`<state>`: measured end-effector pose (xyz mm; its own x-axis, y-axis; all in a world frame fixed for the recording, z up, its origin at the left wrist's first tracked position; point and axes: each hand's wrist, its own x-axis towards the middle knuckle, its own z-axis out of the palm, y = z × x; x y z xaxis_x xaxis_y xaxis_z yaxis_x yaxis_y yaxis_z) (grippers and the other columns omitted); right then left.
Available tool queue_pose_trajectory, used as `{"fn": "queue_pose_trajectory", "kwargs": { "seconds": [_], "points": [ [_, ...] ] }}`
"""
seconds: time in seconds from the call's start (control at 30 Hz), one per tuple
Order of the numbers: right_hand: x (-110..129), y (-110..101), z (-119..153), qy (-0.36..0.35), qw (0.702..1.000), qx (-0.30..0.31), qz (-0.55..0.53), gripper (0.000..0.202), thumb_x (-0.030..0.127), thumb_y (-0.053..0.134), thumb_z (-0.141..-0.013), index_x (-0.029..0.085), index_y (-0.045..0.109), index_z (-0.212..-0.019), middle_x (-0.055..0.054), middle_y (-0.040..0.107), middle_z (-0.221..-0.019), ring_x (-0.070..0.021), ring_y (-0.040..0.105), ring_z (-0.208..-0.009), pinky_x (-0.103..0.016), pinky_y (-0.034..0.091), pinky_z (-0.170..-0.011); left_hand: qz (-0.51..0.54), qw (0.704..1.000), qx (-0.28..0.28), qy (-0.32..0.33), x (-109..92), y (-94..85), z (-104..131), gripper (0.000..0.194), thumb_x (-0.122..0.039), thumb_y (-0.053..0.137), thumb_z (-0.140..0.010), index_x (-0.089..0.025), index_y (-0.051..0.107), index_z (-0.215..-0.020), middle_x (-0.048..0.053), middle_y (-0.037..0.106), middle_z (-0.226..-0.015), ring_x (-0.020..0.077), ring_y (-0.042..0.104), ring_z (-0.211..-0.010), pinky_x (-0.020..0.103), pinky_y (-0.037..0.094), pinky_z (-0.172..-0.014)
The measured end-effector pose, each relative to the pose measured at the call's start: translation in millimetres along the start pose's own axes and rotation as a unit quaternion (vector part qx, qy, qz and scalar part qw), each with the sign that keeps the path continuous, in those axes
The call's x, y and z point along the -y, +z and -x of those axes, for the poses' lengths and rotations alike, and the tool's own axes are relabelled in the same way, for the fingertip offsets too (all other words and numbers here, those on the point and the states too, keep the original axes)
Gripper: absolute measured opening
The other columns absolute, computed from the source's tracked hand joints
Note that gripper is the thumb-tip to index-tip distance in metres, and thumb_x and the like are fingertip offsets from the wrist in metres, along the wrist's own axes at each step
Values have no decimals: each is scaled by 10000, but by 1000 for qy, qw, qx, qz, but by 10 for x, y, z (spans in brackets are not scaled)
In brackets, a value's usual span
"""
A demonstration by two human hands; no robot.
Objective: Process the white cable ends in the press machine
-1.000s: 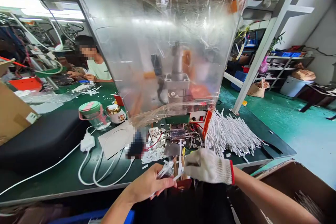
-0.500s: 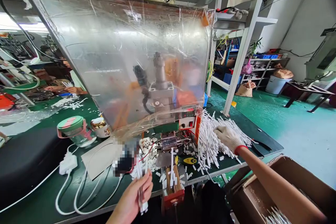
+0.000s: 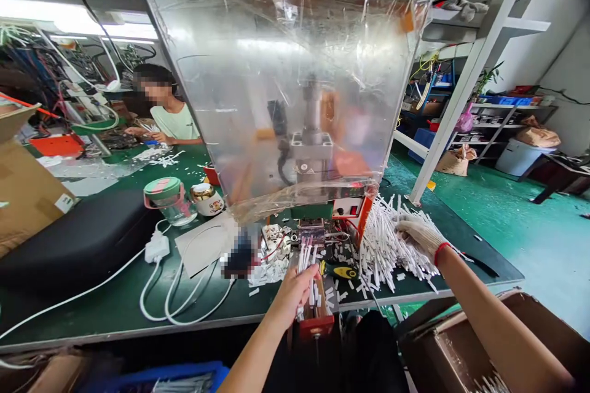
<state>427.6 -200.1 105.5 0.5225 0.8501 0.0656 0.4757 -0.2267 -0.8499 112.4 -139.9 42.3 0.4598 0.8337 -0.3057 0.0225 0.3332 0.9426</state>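
My bare left hand (image 3: pixel 297 290) is closed around a bundle of thin white sticks (image 3: pixel 306 253), which point up and away from me. It is over a narrow wooden trough with a red front block (image 3: pixel 316 326), just in front of the machine's small metal fixture (image 3: pixel 311 232). My right hand (image 3: pixel 420 237), in a white knitted glove with a red cuff, lies on a large pile of white sticks (image 3: pixel 380 249). Its fingers stretch leftward over the pile, fingertips partly lost among the sticks. A yellow-and-black handled tool (image 3: pixel 343 272) rests between the hands.
A plastic-wrapped guard panel (image 3: pixel 286 86) stands before the machine. Left are a lidded jar (image 3: pixel 171 202), a mug (image 3: pixel 207 199), white cables (image 3: pixel 157 249) and a black padded object (image 3: pixel 83 227). A cardboard box (image 3: pixel 461 344) is lower right. A co-worker (image 3: pixel 175 116) sits across, far left.
My left hand has moved right and forward with the sticks, over the trough toward the fixture. My right hand stays at the pile. The view has turned left, showing more of the co-worker.
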Motion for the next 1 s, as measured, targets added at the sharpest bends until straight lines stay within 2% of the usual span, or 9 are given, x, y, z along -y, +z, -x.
{"fn": "queue_pose_trajectory", "kwargs": {
  "seconds": [0.1, 0.17, 0.23, 0.3, 0.37, 0.5, 0.63, 0.77, 1.0],
  "points": [
    [5, 22, 232, 29, 998, 48, -36, 299, 421, 584, -992, 155, 664, -1102, -76, 689, -1005, -137, 658, -771, -277, 572, -672, 28, 999, 23, -26, -29, -198, 159, 490, -643, 735, -716, -174, 624, -629, -132, 224, -395, 41, 177, -349, 217, 91, -389],
    [18, 144, 437, 59, 990, 99, -77, 432, 548, 518, -987, 149, 676, -938, -65, 682, -786, -116, 603, -560, -237, 512, -509, 51, 998, 10, -29, -12, -333, 261, 519, -667, 726, -725, -172, 617, -614, -129, 224, -394, 36, 165, -349, 211, 90, -387],
    [56, 365, 648, 103, 964, 199, -147, 586, 685, 457, -944, 152, 659, -809, -40, 609, -583, -110, 518, -407, -223, 414, -386, 81, 996, -5, -22, 16, -439, 340, 537, -678, 724, -731, -170, 606, -602, -115, 265, -395, 33, 179, -356, 207, 97, -393],
    [124, 666, 814, 122, 922, 300, -213, 644, 752, 459, -897, 151, 648, -763, -11, 545, -487, -99, 459, -342, -205, 334, -332, 101, 995, -17, -6, 41, -503, 395, 541, -670, 742, -723, -162, 606, -595, -98, 314, -400, 30, 208, -367, 204, 111, -405],
    [206, 997, 896, 112, 901, 346, -237, 626, 751, 514, -867, 150, 638, -746, 10, 523, -456, -83, 422, -317, -188, 292, -313, 109, 993, -35, 13, 58, -534, 432, 528, -651, 769, -709, -148, 637, -619, -90, 340, -412, 28, 219, -382, 203, 121, -415],
    [267, 1557, 828, 149, 892, 345, -251, 557, 689, 565, -858, 157, 610, -700, 42, 470, -398, -68, 377, -287, -170, 270, -300, 131, 988, -76, 28, 90, -581, 492, 499, -596, 843, -656, -133, 721, -794, -87, 390, -452, 36, 243, -422, 199, 152, -426],
    [118, 1860, 702, 218, 862, 345, -300, 483, 604, 574, -868, 155, 622, -698, 30, 510, -419, -77, 399, -283, -176, 266, -292, 160, 982, -96, 18, 148, -667, 552, 523, -573, 874, -633, -134, 731, -879, -94, 388, -460, 40, 237, -435, 199, 151, -427],
    [19, 1920, 650, 239, 838, 349, -345, 449, 561, 572, -883, 153, 613, -700, 17, 544, -450, -82, 423, -295, -184, 301, -303, 166, 981, -101, 10, 208, -715, 586, 525, -583, 871, -634, -135, 722, -863, -93, 389, -467, 44, 237, -440, 203, 152, -426],
    [93, 1894, 628, 260, 811, 343, -395, 325, 453, 578, -899, 152, 614, -779, 14, 576, -500, -77, 456, -335, -175, 328, -340, 153, 984, -89, 4, 251, -674, 575, 497, -597, 849, -653, -155, 687, -812, -94, 366, -473, 53, 232, -449, 210, 152, -430]
  ]
}}
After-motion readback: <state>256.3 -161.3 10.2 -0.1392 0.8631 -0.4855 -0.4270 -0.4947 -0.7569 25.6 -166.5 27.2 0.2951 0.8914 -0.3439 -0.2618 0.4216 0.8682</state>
